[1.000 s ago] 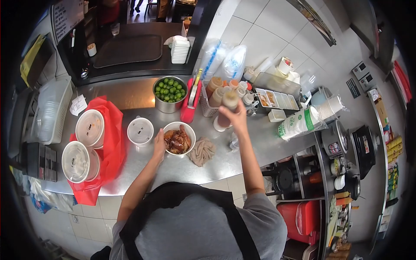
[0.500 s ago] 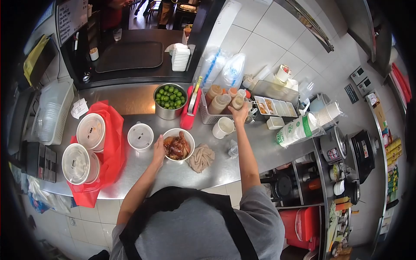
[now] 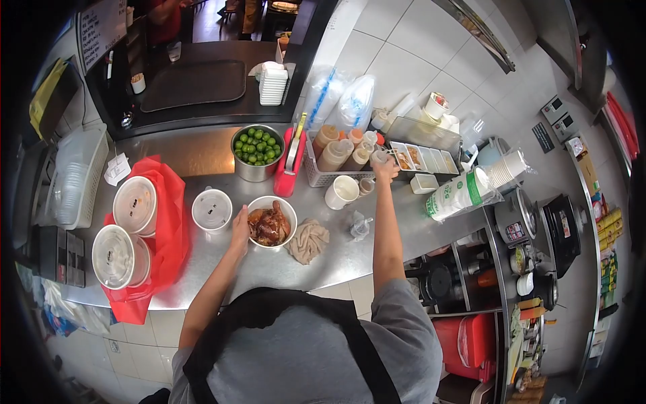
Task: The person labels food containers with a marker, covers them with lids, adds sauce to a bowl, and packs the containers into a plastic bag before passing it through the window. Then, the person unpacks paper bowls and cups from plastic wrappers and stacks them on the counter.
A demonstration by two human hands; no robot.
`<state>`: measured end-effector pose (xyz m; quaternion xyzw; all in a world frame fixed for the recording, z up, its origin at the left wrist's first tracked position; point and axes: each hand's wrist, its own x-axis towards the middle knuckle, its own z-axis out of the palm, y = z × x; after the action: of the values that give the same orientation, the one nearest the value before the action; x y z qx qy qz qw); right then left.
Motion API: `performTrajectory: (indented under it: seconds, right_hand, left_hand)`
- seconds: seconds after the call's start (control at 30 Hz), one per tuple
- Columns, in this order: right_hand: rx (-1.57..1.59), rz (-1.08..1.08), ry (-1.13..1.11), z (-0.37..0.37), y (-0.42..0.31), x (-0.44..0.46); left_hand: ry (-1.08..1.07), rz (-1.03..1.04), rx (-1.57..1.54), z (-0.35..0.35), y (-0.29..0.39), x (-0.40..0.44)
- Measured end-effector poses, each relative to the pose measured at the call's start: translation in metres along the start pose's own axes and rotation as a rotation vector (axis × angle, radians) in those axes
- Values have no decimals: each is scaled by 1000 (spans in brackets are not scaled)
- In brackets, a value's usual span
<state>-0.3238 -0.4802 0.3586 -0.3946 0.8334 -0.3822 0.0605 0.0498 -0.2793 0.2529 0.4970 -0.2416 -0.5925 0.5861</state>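
Note:
A white paper bowl (image 3: 292, 217) with a browned piece of roast chicken (image 3: 270, 225) in it stands on the steel counter. My left hand (image 3: 240, 230) grips the bowl's left side, thumb at the rim. My right hand (image 3: 386, 170) reaches to the right end of a basket (image 3: 321, 177) of squeeze bottles (image 3: 334, 156). Its fingers are closed around something greyish and translucent, mostly hidden. Below that hand is a white paper cup (image 3: 342, 192). A crumpled beige cloth (image 3: 309, 241) lies right of the bowl, and a lidded bowl (image 3: 212, 209) stands to its left.
Further left, stacked lidded tubs (image 3: 113, 256) sit on a red plastic bag (image 3: 168, 222). Behind the bowl are a steel pot of green limes (image 3: 258, 146) and a red tape dispenser (image 3: 289, 165). A condiment tray (image 3: 424, 158) and sleeved cups (image 3: 461, 194) are at right.
My right hand has left the squeeze bottle it was on and shifted right, to the basket's end. My left hand stays on the bowl. The view has shifted slightly.

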Motion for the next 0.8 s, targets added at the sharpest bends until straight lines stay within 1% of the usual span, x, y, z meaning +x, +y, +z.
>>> performTrajectory:
  seconds: [0.03,0.07,0.17,0.2,0.3,0.4,0.43,0.47,0.5,0.53,0.57,0.63,0.67,0.73,0.77,0.8]
  right_hand:
    - [-90,77,-84,3,-1,4]
    - [-105,127,-99,9,2,13]
    - [-154,173,-149,7,-4,12]
    - [-181,138,-136,7,-5,13]
    - [-201,-21,-44,3,-2,10]
    - [-104,-202,121,-14,-5,0]
    - [-32,-283,126,-30,-14,-6]
    - [126,-384,215,-36,-13,-7]
    - [327,-514,252,-41,-11,-1]
    - [496,-571,179,-64,-28,-12]
    - [607,-619,154,-88,-49,-35]
    - [1021,-565,-103,-126,-83,-80]
    - [1029,-580,-131,-131,-85,-91]
    - [1042,-613,-187,-135,-83,-110]
    - [1016,-580,-225,-133,-80,-125]
    - [920,-610,-322,-133,-78,-141]
  left_hand:
    - [11,-17,-14,1,-1,4]
    - [-97,5,-70,6,20,-7]
    - [-109,4,-11,4,24,-3]
    - [-124,44,79,5,26,-5]
    - [-168,-17,24,8,24,-10]
    - [-101,-55,-4,4,12,-5]
    - [-95,-30,8,0,6,-4]
    - [-92,-6,21,-1,1,0]
    - [-94,18,37,-1,0,2]
    - [-88,25,18,1,2,0]
    - [-86,37,29,3,5,-2]
    - [-89,60,52,7,12,-8]
    - [-83,79,73,10,17,-12]
    - [-77,183,179,12,16,-12]
    - [-73,235,231,13,16,-13]
    - [-85,242,244,17,20,-15]
